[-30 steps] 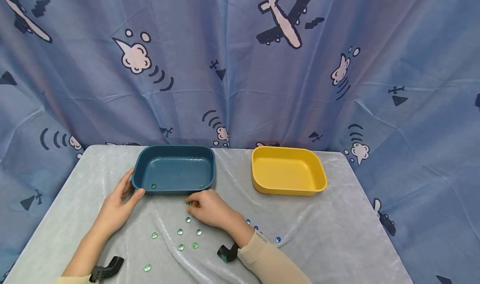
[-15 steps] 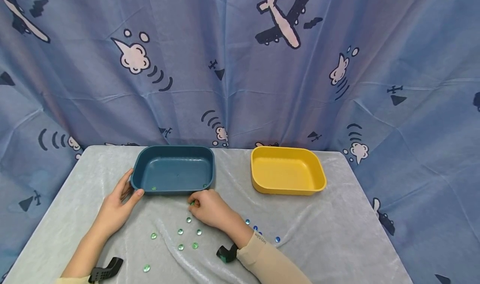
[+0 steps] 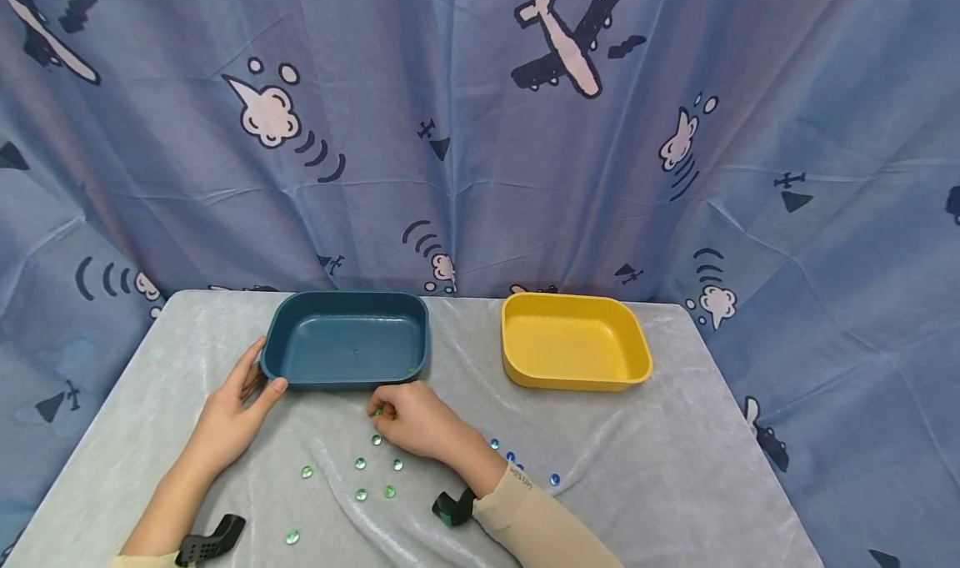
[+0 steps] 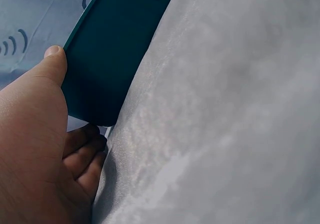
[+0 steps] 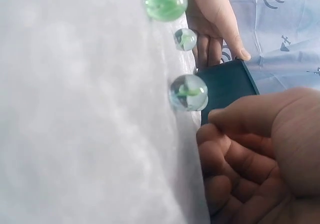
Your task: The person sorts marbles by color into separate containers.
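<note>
In the head view, my left hand (image 3: 234, 418) holds the front left corner of a dark teal tray (image 3: 352, 384), thumb at the rim and fingers along its left end. One green marble (image 3: 410, 371) shows inside by the near wall, which hides part of the tray floor. Just in front of the tray, my right hand (image 3: 420, 418) pinches a green marble (image 3: 377, 413) between thumb and fingers; in the right wrist view the fingertips cover it. Several clear-green marbles (image 3: 360, 463) lie loose on the cloth nearby.
To the right stands a yellow tray (image 3: 573, 383) with no marbles visible in it. Several blue marbles (image 3: 555, 479) lie beside my right forearm, partly covered by the sleeve. A patterned blue curtain (image 3: 480, 134) hangs behind the table (image 3: 675, 468).
A green marble at the tray's left side has rolled toward the near wall and dropped out of sight. My right hand has shifted slightly left and nearer; my left hand stays put.
</note>
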`<state>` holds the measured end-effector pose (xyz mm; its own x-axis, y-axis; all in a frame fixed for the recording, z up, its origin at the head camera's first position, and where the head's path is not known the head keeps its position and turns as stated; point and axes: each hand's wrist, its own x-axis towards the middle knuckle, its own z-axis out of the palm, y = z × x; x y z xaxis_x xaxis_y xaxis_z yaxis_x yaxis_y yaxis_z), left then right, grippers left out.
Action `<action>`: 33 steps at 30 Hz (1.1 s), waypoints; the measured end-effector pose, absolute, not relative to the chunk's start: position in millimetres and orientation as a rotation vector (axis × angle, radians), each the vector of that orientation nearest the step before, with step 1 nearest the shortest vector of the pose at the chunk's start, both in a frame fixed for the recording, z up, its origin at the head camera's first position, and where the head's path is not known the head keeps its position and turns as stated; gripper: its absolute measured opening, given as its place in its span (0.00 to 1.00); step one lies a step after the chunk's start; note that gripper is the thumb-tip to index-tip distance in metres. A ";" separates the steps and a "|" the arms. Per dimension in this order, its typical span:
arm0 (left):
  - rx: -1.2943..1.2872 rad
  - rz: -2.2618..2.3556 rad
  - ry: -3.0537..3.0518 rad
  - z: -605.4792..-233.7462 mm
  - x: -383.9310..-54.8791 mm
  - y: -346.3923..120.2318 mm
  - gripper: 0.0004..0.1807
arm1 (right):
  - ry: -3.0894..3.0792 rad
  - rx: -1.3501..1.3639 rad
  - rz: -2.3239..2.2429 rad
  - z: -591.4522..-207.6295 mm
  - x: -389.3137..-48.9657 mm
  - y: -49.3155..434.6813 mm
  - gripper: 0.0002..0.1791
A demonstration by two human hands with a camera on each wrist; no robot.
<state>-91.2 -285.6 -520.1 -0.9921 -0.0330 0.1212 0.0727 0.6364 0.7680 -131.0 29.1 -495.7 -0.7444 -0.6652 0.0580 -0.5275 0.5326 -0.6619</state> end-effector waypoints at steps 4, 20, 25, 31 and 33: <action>-0.034 -1.286 -2.734 -520.0 -90.8 -285.8 0.46 | 2.545 -1.054 -1.005 -491.0 -128.3 28.5 0.06; -0.028 -1.288 -2.739 -518.5 -90.8 -284.9 0.46 | 2.483 -1.129 -1.067 -483.2 -130.8 28.5 0.06; -0.025 -1.285 -2.744 -518.4 -90.9 -285.4 0.46 | 2.480 -1.126 -1.097 -476.4 -132.0 29.7 0.06; -0.027 -1.279 -2.743 -518.3 -90.9 -285.3 0.46 | 2.468 -1.121 -1.096 -469.9 -133.0 30.4 0.07; -0.030 -1.280 -2.741 -517.9 -91.0 -285.1 0.46 | 2.459 -1.116 -1.104 -468.1 -133.0 30.9 0.07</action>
